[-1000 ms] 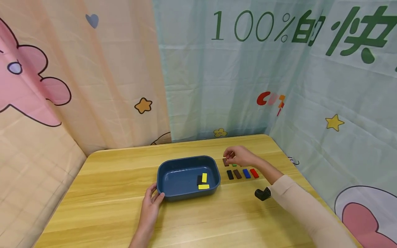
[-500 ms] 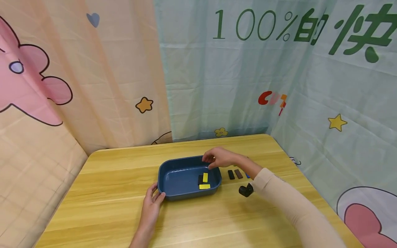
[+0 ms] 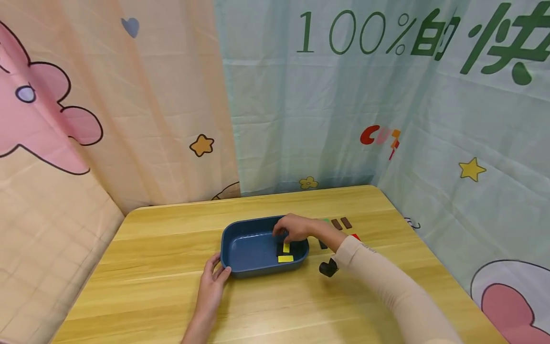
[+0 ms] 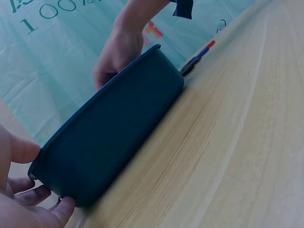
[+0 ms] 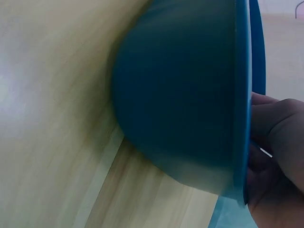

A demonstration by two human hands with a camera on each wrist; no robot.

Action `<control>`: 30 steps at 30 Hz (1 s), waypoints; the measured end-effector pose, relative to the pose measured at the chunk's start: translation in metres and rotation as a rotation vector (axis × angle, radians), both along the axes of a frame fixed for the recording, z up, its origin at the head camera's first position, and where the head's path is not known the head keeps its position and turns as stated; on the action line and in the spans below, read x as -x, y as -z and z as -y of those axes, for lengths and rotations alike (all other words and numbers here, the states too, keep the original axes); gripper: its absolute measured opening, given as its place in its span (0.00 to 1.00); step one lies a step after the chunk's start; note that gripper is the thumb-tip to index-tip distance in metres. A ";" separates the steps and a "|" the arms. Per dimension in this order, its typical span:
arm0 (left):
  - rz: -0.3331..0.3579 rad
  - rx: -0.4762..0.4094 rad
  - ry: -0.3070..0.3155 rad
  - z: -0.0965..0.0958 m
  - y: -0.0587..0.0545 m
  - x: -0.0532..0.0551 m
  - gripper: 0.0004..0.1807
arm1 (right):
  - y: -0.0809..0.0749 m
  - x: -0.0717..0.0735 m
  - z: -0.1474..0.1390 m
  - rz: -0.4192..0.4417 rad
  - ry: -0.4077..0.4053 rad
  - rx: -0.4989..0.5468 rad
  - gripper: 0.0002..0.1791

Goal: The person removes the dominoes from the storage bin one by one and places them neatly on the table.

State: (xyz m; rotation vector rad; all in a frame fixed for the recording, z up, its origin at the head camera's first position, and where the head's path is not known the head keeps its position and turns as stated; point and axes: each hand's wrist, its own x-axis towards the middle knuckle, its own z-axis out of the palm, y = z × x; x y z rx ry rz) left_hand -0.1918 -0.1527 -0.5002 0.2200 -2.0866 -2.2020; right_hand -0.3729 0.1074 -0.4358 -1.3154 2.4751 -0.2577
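A dark blue rectangular plastic basin (image 3: 258, 274) stands on the table. My left hand (image 3: 210, 282) grips its near left corner; in the left wrist view the thumb lies at the rim and the fingers against the outer wall. My right hand (image 3: 297, 227) reaches over the far right rim, bent fingers pointing down inside. In the right wrist view the basin wall covers those fingertips, so I cannot tell whether they pinch anything. Inside, at the right end, lie two yellow blocks (image 3: 285, 259) and a black block (image 3: 280, 249), partly beneath the hand in the head view.
Right of the basin, small flat blocks lie on the wooden table (image 3: 142, 267): two brown blocks (image 3: 341, 223), a green block (image 3: 326, 220), a black block (image 3: 323, 244) and a red block (image 3: 355, 236). My right forearm (image 3: 365, 258) hides part of this area. Printed curtains (image 3: 275, 119) rise behind.
My right hand has moved left from the blocks at the right, over the basin's rim and down inside it. The left hand keeps its grip on the corner. The basin stays in place.
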 end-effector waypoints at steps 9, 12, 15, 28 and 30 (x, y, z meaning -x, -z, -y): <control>-0.009 -0.005 -0.003 -0.001 0.002 0.000 0.30 | 0.019 0.007 0.011 0.007 -0.081 -0.064 0.15; -0.010 0.001 0.002 -0.001 0.003 0.001 0.30 | 0.010 -0.001 0.015 0.018 -0.054 -0.079 0.14; -0.011 0.000 0.001 -0.001 0.003 0.000 0.30 | 0.013 0.000 0.018 0.011 -0.040 -0.082 0.14; -0.008 -0.007 0.002 0.000 0.002 0.000 0.31 | 0.009 -0.001 0.019 0.026 -0.008 -0.053 0.08; -0.012 -0.003 0.001 0.000 0.002 -0.001 0.31 | 0.009 -0.001 0.018 0.035 -0.006 -0.037 0.08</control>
